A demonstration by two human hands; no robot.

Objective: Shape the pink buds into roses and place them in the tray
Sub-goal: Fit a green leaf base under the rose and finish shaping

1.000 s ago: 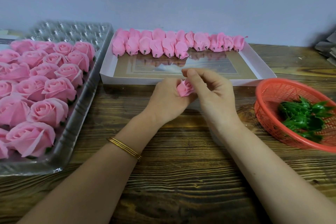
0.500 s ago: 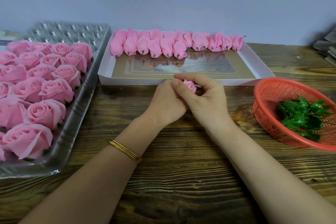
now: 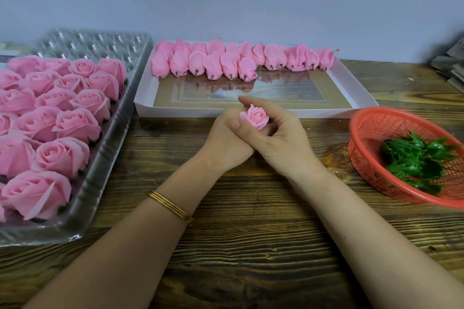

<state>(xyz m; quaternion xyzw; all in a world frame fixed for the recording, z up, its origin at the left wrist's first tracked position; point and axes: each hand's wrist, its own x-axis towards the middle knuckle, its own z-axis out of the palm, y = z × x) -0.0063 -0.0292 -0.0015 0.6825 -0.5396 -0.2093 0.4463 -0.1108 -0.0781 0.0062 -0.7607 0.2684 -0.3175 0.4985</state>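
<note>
A small pink bud (image 3: 256,118) stands upright between my two hands over the middle of the wooden table, its rolled centre facing up. My left hand (image 3: 227,140) holds it from the left with curled fingers. My right hand (image 3: 281,133) wraps it from the right, index finger arched over its top and thumb pressing its side. Several closed pink buds (image 3: 233,61) lie in rows at the far end of a white box (image 3: 361,98). Several finished pink roses (image 3: 57,113) fill a clear plastic tray (image 3: 100,158) on the left.
A red plastic basket (image 3: 371,128) with green leaf pieces (image 3: 416,160) sits at the right, close to my right forearm. A grey stack (image 3: 452,63) lies at the far right edge. A gold bangle (image 3: 170,207) is on my left wrist. A plain wall stands behind the table.
The bud turned from lying sideways between my fingertips to standing upright with its centre showing. Both hands closed tighter around it and shifted slightly toward me.
</note>
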